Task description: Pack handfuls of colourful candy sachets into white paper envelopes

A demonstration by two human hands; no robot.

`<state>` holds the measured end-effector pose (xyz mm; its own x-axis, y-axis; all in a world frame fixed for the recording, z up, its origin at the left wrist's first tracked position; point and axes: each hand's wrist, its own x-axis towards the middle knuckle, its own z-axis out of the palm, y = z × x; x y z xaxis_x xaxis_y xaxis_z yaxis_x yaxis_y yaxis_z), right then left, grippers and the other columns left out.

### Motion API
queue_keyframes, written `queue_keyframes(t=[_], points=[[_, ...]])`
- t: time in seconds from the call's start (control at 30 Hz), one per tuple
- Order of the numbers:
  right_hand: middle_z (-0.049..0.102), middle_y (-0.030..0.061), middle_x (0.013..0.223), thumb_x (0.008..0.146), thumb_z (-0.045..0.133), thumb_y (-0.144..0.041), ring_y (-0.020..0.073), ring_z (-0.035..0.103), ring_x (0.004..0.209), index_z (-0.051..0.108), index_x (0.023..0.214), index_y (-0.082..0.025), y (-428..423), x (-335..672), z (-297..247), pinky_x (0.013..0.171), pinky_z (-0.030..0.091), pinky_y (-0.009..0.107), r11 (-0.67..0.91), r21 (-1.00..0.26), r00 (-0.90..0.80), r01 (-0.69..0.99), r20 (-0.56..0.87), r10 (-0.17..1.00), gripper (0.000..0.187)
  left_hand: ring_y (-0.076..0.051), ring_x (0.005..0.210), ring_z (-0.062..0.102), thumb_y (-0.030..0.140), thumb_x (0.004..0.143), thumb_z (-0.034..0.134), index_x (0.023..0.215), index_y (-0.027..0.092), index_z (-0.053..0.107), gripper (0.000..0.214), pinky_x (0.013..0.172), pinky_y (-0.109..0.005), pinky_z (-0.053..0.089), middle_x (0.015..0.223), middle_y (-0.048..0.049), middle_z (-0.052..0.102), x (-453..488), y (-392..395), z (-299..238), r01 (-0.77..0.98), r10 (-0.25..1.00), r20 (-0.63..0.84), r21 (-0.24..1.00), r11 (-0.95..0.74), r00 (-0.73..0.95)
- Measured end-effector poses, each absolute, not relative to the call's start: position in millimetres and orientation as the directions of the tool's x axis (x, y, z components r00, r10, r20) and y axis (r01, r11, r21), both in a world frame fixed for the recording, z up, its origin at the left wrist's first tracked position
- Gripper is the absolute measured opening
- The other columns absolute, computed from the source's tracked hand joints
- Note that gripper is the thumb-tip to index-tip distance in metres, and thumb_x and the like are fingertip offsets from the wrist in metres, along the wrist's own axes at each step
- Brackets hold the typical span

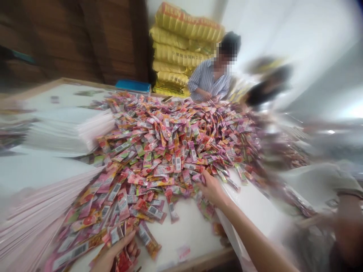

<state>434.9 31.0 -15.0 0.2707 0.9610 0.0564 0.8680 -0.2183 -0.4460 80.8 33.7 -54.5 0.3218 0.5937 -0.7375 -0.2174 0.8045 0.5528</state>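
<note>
A broad heap of small wrapped snack packets, mostly pink, purple, orange and green with barcodes, covers the middle of the white table. At the bottom, near the table's front edge, my left hand is closed around several snack packets; some of them are hidden by the fingers. My right hand reaches to the near right side of the heap, fingers closed on a purple-pink packet. Beside the left hand lies a loose packet with a barcode facing up.
Stacks of flat white-pink bags or sheets stand on the left. A blue object lies at the back edge, before piled yellow sacks. A co-worker in a striped shirt is across the table; others, blurred, are at the right.
</note>
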Motion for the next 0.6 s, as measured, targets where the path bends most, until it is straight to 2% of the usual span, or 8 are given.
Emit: queue_keyframes(t=[0.07, 0.13, 0.23, 0.33, 0.43, 0.53, 0.6], points=[[0.064, 0.0053, 0.085, 0.082, 0.056, -0.03, 0.0191, 0.059, 0.074, 0.051, 0.098, -0.018, 46.9, 421.3, -19.4, 0.064, 0.037, 0.027, -0.351, -0.451, 0.411, 0.821, 0.039, 0.911, 0.021, -0.015, 0.061, 0.056, 0.031, 0.07, 0.077, 0.081, 0.019, 0.06, 0.024, 0.055, -0.028, 0.051, 0.064, 0.0005, 0.057, 83.9, 33.7, -50.0, -0.215, 0.593, -0.753, 0.553, 0.805, 0.283], [0.066, 0.0076, 0.083, 0.078, 0.061, -0.039, 0.0214, 0.06, 0.074, 0.053, 0.093, -0.018, 60.5, 408.2, -25.7, 0.064, 0.036, 0.028, -0.439, -0.398, 0.485, 0.805, 0.016, 0.874, 0.026, -0.015, 0.059, 0.056, 0.03, 0.068, 0.079, 0.079, 0.018, 0.06, 0.025, 0.053, -0.027, 0.05, 0.061, 0.001, 0.056, 86.4, 33.2, -45.7, -0.219, 0.592, -0.761, 0.55, 0.806, 0.267], [0.066, 0.0075, 0.078, 0.079, 0.059, -0.037, 0.0212, 0.06, 0.074, 0.055, 0.08, -0.019, 65.8, 399.8, -28.7, 0.065, 0.036, 0.028, -0.472, -0.352, 0.505, 0.808, 0.003, 0.863, 0.019, -0.015, 0.057, 0.055, 0.03, 0.068, 0.078, 0.083, 0.018, 0.063, 0.025, 0.05, -0.025, 0.048, 0.058, 0.0018, 0.054, 87.3, 31.9, -40.6, -0.253, 0.611, -0.749, 0.558, 0.79, 0.256], [0.065, 0.0035, 0.08, 0.08, 0.053, -0.025, 0.0175, 0.059, 0.074, 0.056, 0.085, -0.02, 60.1, 395.9, -19.9, 0.065, 0.037, 0.025, -0.339, -0.449, 0.403, 0.827, 0.053, 0.914, 0.008, -0.015, 0.056, 0.056, 0.031, 0.07, 0.077, 0.071, 0.017, 0.061, 0.022, 0.051, -0.025, 0.048, 0.058, 0.0002, 0.056, 86.7, 32.2, -37.0, -0.278, 0.598, -0.742, 0.532, 0.8, 0.303], [0.065, 0.0008, 0.083, 0.075, 0.05, -0.016, 0.0161, 0.058, 0.073, 0.054, 0.1, -0.021, 67.5, 370.9, -10.5, 0.065, 0.038, 0.024, -0.082, -0.547, 0.152, 0.833, 0.083, 0.985, 0.026, -0.016, 0.057, 0.058, 0.033, 0.07, 0.077, 0.059, 0.015, 0.059, 0.027, 0.053, -0.025, 0.048, 0.056, -0.0016, 0.058, 86.8, 33.2, -35.6, -0.26, 0.564, -0.759, 0.501, 0.825, 0.326], [0.065, 0.0061, 0.088, 0.071, 0.051, -0.011, 0.0205, 0.058, 0.083, 0.057, 0.092, -0.018, 93.1, 328.8, -8.3, 0.077, 0.038, 0.03, 0.116, -0.407, -0.084, 0.906, 0.096, 0.992, 0.023, -0.015, 0.054, 0.056, 0.034, 0.072, 0.075, 0.062, 0.014, 0.062, 0.026, 0.05, -0.024, 0.045, 0.053, -0.0004, 0.055, 85.2, 31.0, -39.7, -0.274, 0.594, -0.745, 0.529, 0.803, 0.304], [0.065, 0.0093, 0.085, 0.069, 0.052, -0.009, 0.023, 0.057, 0.086, 0.059, 0.08, -0.017, 109.4, 309.5, -6.5, 0.084, 0.036, 0.034, 0.164, -0.306, -0.145, 0.938, 0.086, 0.986, 0.015, -0.014, 0.052, 0.053, 0.031, 0.074, 0.073, 0.076, 0.014, 0.067, 0.018, 0.047, -0.023, 0.042, 0.052, 0.0016, 0.053, 81.4, 27.3, -44.6, -0.316, 0.63, -0.706, 0.547, 0.776, 0.325]])
